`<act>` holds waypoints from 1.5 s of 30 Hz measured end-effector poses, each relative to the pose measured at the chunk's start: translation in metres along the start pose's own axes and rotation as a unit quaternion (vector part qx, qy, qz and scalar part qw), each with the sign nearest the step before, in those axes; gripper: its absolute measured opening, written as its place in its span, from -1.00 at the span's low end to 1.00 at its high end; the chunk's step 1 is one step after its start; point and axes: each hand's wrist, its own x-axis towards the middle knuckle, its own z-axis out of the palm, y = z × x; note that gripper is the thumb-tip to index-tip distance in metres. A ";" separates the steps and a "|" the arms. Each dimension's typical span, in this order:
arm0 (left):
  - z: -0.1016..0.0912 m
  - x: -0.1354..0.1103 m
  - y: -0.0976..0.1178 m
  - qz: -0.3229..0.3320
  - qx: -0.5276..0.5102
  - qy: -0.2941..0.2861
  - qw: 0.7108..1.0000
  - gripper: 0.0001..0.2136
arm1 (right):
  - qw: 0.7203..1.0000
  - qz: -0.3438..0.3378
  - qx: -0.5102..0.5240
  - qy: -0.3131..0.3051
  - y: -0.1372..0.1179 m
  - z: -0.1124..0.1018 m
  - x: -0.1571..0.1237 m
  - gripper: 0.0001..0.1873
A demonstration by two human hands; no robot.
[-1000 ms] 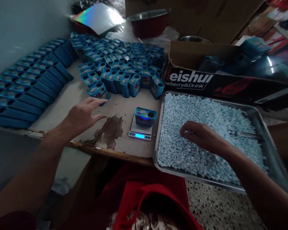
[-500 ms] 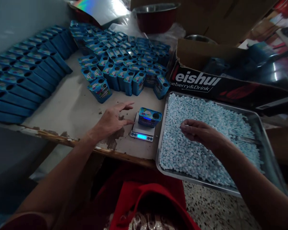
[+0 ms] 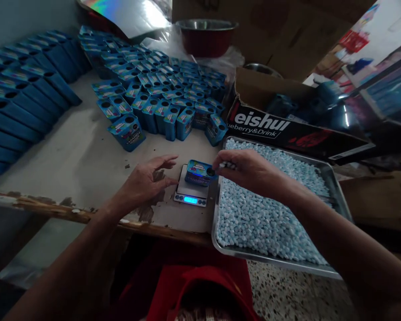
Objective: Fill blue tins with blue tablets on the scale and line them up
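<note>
**Right hand (image 3: 245,168) shifts from candy tray (image 3: 254,255) to blue carton (image 3: 198,173)**

The carton sits on the digital scale (image 3: 187,191), presumably for weighing; that hand grasps candies (image 3: 227,165) by its hole; the left hand (image 3: 145,180), spread and empty, hovers alongside.

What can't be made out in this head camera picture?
All in the head view:
1. Reading on the scale: too small and blurred.
2. Contents of the box on it: hidden by its sides and top.
3. Number of white pieces in the right hand: the hand covers some.
4. Rows of boxes at left: cut off by the left edge.
</note>
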 end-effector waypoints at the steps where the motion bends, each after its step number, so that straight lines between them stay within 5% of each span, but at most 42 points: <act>1: -0.002 -0.001 -0.003 -0.005 -0.004 -0.001 1.000 -0.29 | 0.999 -0.013 -0.042 -0.015 -0.004 -0.001 0.004 -0.82; 7: -0.010 -0.001 -0.012 0.003 0.008 0.008 1.000 -0.34 | 0.979 -0.026 -0.191 -0.074 -0.015 0.000 0.014 -0.63; 16: -0.014 0.001 -0.013 0.044 0.011 0.013 0.999 -0.36 | 0.980 -0.020 -0.191 -0.054 -0.017 0.003 0.022 -0.75; 21: -0.020 -0.005 -0.008 0.035 0.009 0.010 0.999 -0.39 | 0.997 0.068 0.032 0.030 0.001 -0.010 0.006 -0.91; 26: -0.018 -0.008 -0.006 0.002 -0.020 0.012 1.000 -0.40 | 0.917 0.252 0.280 0.128 0.051 -0.005 -0.038 -0.66; 30: -0.007 -0.001 0.001 0.019 -0.015 0.016 1.000 -0.38 | 0.890 0.318 0.318 0.079 0.085 0.012 -0.060 -0.55; 36: 0.006 0.013 0.032 0.101 0.050 0.040 0.993 -0.26 | 0.957 0.254 0.137 0.027 0.088 0.010 -0.058 -0.82; 45: 0.025 0.024 0.054 0.144 0.139 0.030 0.979 -0.23 | 0.946 0.136 0.295 0.002 0.054 0.001 -0.023 -0.78</act>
